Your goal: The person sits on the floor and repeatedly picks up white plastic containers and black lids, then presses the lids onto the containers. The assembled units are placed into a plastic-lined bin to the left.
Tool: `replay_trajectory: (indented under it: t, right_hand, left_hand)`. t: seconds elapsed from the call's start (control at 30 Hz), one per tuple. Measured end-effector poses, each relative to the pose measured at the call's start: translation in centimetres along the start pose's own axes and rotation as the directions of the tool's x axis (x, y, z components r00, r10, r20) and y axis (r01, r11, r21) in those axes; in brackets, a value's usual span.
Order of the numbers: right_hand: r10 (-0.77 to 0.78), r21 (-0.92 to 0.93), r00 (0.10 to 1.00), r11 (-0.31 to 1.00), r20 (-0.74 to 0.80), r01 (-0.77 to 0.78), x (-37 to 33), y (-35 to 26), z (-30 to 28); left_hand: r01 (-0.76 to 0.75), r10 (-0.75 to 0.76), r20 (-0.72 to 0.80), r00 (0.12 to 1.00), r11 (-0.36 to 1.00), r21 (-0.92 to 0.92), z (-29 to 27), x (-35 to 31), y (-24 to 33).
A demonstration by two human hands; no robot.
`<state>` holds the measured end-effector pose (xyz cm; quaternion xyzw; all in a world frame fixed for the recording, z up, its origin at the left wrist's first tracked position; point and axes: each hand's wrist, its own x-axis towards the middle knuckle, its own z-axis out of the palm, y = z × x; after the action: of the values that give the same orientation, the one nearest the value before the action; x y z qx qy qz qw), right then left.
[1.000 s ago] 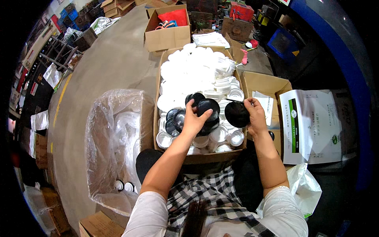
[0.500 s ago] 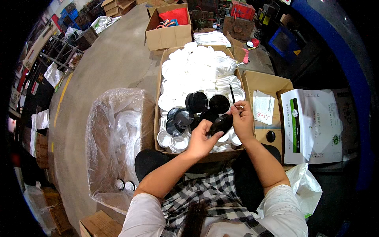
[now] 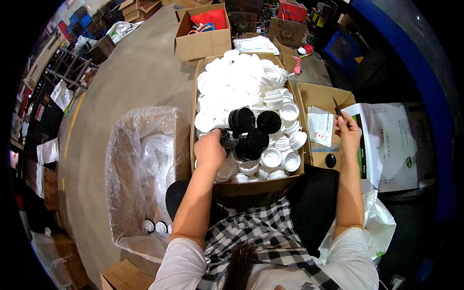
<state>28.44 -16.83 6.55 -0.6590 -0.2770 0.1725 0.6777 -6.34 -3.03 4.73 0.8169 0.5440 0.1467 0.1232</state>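
The left hand [image 3: 210, 149] grips a black jar [image 3: 226, 138] over the box [image 3: 251, 186], mouth facing right; the right hand [image 3: 347, 130] pinches a thin dark disc [image 3: 337, 106] (edge-on, long axis running near-to-far).

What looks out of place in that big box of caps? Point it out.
A cluster of black caps sits among the white caps in the big cardboard box, the only dark pieces there. The left hand reaches at that cluster. The right hand holds a thin dark piece over the smaller box. Nothing looks spilled.
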Motion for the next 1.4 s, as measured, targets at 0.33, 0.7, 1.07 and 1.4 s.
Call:
replay_trajectory:
  t: [0.33, 0.7, 1.07, 1.4]
  right_hand:
    - [-0.212, -0.928, 0.968, 0.369, -0.133, -0.047, -5.7, -9.6, -27.1]
    - [0.211, -0.99, 0.971, 0.066, -0.112, -0.129, -7.9, -8.4, -26.9]
    - [0.777, -0.888, 0.626, 0.328, 0.061, -0.321, 5.3, 31.5, -22.7]
    - [0.903, -0.436, 0.222, 0.043, -0.368, -0.899, -9.7, 45.3, -22.2]
  left_hand:
    - [-0.305, 0.309, 0.269, 0.912, 0.951, -0.057, 3.7, 0.5, -0.5]
    - [-0.541, 0.51, -0.181, 0.841, 0.796, -0.271, 5.4, -0.1, 5.9]
    - [-0.654, 0.596, -0.269, 0.756, 0.698, -0.291, 7.0, 1.5, 8.7]
    - [-0.638, 0.608, -0.203, 0.767, 0.695, -0.33, 7.8, 1.5, 8.7]
